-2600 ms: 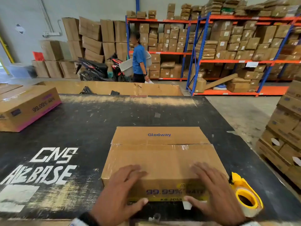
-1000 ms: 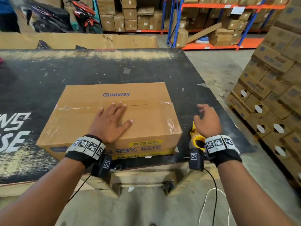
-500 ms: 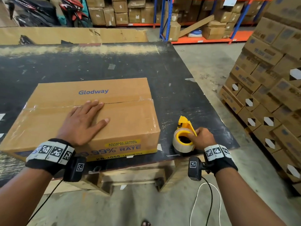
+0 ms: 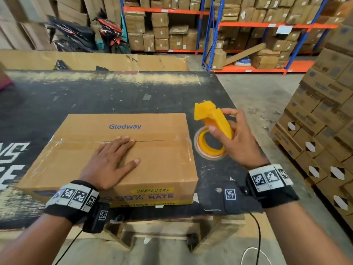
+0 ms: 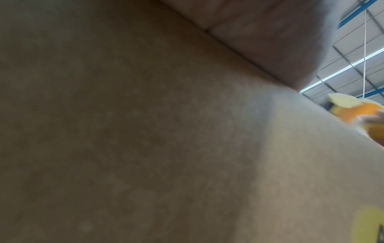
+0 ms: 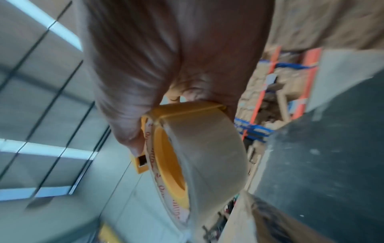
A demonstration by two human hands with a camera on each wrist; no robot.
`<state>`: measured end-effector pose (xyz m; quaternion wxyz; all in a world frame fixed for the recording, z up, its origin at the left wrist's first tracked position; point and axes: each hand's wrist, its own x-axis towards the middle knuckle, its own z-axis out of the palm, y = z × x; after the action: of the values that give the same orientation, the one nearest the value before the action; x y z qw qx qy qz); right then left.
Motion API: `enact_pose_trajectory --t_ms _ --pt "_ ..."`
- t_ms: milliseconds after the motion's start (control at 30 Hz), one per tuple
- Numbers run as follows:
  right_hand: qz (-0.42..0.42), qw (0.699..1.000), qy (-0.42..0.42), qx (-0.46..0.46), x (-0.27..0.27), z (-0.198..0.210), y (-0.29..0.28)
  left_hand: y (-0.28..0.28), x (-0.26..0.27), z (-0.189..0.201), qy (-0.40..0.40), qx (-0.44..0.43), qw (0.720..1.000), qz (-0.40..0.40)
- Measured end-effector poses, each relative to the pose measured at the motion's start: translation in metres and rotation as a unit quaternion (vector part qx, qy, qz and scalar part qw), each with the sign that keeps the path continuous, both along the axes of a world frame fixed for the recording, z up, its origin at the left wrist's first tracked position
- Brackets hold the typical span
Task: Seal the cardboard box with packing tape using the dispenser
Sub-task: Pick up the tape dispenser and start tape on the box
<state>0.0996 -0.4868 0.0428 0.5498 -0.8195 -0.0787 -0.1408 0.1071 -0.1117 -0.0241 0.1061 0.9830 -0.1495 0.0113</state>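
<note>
A brown cardboard box printed "Glodway" lies on the black table, its top flaps closed with a seam across the middle. My left hand lies flat on the near flap, fingertips at the seam. My right hand grips the yellow tape dispenser with its clear tape roll, lifted above the table just right of the box. The right wrist view shows the tape roll close under my palm. In the left wrist view only the box surface and a bit of the dispenser show.
Stacked cartons stand on the floor to the right of the table. Orange and blue shelving full of boxes fills the back, with parked motorbikes at the back left. A long cardboard sheet borders the table's far edge.
My right hand reached down to the dispenser at the table's right edge, took hold of it and raised it beside the box. The left hand stayed flat on the box.
</note>
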Motion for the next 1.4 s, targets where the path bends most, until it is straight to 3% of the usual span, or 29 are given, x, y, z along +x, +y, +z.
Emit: enact_pose_trajectory --t_ms 167,333,533,666,833,1033,1100,1166,1233,1333,1400 --pt "0.074 0.982 -0.028 -0.170 0.066 0.012 0.064 -0.001 -0.001 0.002 0.006 -0.007 1.000 -0.003" --pt "0.098 0.965 0.009 -0.243 0.088 0.001 0.082 0.008 -0.004 0.004 0.016 -0.050 0.999 -0.013" --pt "0.085 0.952 0.014 -0.294 0.091 0.001 0.082 0.130 -0.004 0.019 0.010 -0.055 0.994 0.092" --pt "0.106 0.943 0.034 -0.313 0.089 0.018 0.099 0.187 -0.005 0.016 0.044 -0.028 0.996 0.069" --pt "0.192 0.932 0.024 -0.305 0.107 0.036 0.190 0.203 0.004 0.015 0.032 -0.047 0.998 0.034" --pt "0.297 0.921 -0.021 -0.252 0.130 0.022 0.337 0.232 0.017 0.021 0.064 -0.127 0.990 -0.019" --pt "0.309 0.918 -0.019 -0.247 0.132 0.015 0.360 0.244 0.022 0.021 0.104 -0.249 0.963 -0.026" --pt "0.304 0.921 -0.010 -0.241 0.134 0.009 0.367 0.256 0.031 0.024 0.139 -0.422 0.896 -0.002" --pt "0.297 0.925 0.000 -0.237 0.136 0.004 0.366 0.263 0.043 0.032 0.151 -0.541 0.826 0.054" --pt "0.290 0.925 -0.001 -0.246 0.135 0.002 0.363 0.256 0.062 0.045 0.203 -0.631 0.736 0.139" --pt "0.287 0.925 0.001 -0.248 0.134 0.001 0.362 0.248 0.074 0.048 0.258 -0.669 0.680 0.155"
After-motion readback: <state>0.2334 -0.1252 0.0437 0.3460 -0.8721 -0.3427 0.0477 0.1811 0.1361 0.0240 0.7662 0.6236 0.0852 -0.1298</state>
